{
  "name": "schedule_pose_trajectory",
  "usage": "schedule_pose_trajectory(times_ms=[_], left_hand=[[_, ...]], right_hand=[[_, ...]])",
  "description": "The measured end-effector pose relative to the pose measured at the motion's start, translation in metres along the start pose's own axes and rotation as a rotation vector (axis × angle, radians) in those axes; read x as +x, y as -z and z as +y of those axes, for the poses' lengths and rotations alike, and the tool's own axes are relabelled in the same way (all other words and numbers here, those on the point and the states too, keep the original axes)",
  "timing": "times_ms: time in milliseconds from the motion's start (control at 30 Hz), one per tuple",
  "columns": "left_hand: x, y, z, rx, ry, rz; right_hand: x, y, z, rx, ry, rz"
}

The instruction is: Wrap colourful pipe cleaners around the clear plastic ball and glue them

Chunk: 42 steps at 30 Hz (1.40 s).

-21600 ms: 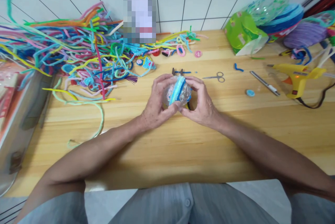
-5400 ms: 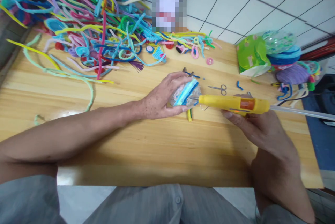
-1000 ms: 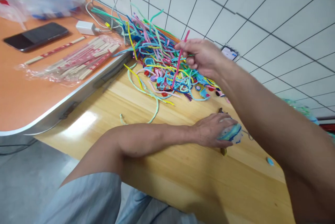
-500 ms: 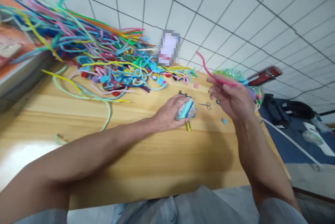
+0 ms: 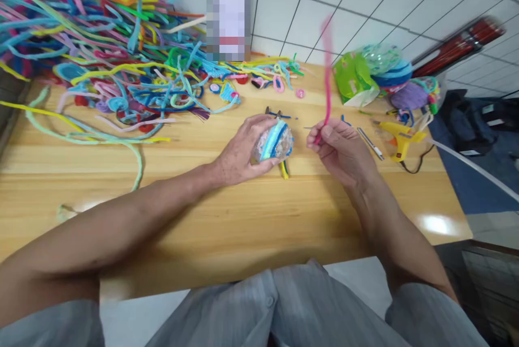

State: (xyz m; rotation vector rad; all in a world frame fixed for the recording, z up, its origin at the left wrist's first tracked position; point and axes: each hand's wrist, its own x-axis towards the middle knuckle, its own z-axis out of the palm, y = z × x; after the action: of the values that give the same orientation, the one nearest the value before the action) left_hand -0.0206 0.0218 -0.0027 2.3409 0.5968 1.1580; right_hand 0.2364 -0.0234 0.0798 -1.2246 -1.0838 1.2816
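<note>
My left hand (image 5: 239, 151) is wrapped round a clear plastic ball (image 5: 277, 142) banded with light-blue and blue pipe cleaners, holding it on the wooden table (image 5: 243, 217). My right hand (image 5: 338, 148) pinches the lower end of a pink pipe cleaner (image 5: 326, 74) that stands up, blurred, just right of the ball. A short yellow piece (image 5: 284, 169) lies under the ball.
A large tangle of coloured pipe cleaners (image 5: 101, 66) covers the table's back left. A yellow glue gun (image 5: 399, 136), a craft knife (image 5: 370, 143) and bags of craft material (image 5: 377, 74) sit at the right. Pliers (image 5: 273, 114) lie behind the ball. The wall is tiled.
My right hand drew a pink pipe cleaner from the pile and brought it down beside the ball. The left hand stayed on the ball. The camera swung back to centre.
</note>
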Motion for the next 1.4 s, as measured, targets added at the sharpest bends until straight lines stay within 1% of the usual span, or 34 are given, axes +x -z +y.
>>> schedule_pose_trajectory(times_ms=[133,200,300,500,800,967,1100,1400], left_hand=[[-0.001,0.001,0.0,0.006,0.018,-0.016],[-0.001,0.001,0.0,0.0,0.028,-0.022],[-0.001,0.001,0.001,-0.016,0.024,-0.018],[0.0,0.001,0.002,0.003,0.016,-0.013],[-0.001,0.002,0.003,0.005,0.059,-0.019],[0.0,0.002,0.004,0.006,0.03,-0.011],[0.0,0.002,0.004,-0.017,0.033,-0.008],[0.002,0.004,0.014,-0.037,0.056,0.021]], right_hand=[[-0.003,-0.019,-0.002,-0.127,0.158,0.04],[-0.003,-0.026,0.0,-0.177,0.177,0.039],[-0.001,-0.033,0.006,-0.221,0.184,0.0],[0.001,-0.033,0.013,-0.277,0.235,-0.032],[0.007,-0.04,0.004,-0.325,0.226,-0.071],[0.006,-0.042,0.002,-0.304,0.215,-0.085],[0.006,-0.044,0.005,-0.247,0.246,-0.115],[0.003,-0.046,0.01,-0.309,0.301,-0.045]])
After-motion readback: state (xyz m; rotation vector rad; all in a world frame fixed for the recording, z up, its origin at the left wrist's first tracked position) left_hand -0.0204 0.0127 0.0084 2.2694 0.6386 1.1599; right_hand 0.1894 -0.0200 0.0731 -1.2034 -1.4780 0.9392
